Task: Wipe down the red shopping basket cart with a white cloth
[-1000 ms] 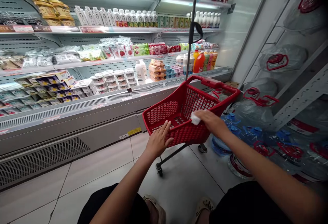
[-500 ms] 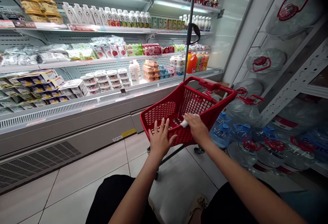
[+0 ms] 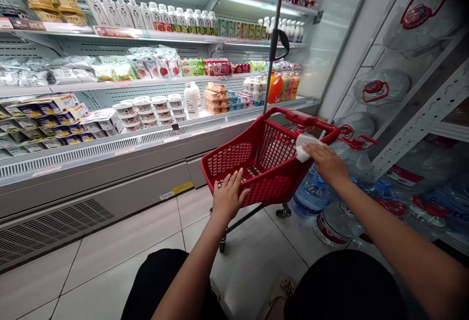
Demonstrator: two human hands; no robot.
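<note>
Black-clad knees at bottom edge, person crouched low on tiled floor [image 3: 120, 256].

Left hand [image 3: 229, 197] flat on near rim of red cart basket [image 3: 234, 163], fingers spread, gripping nothing.

Right hand [image 3: 327, 160] further off, on basket's right rim, fingers pressing white cloth [image 3: 305, 145] onto rim just short of handle [image 3: 297, 116]. Rim's long axis runs away from person, up-right toward handle; right hand nearer handle.

Water jugs [image 3: 311, 195] right of basket.

Chiller shelves [image 3: 154, 129] beyond, with yoghurt tubs [image 3: 148, 111].

Tiled floor [image 3: 110, 271] bears wheeled red basket [image 3: 271, 163], water jugs [image 3: 311, 195].
</note>
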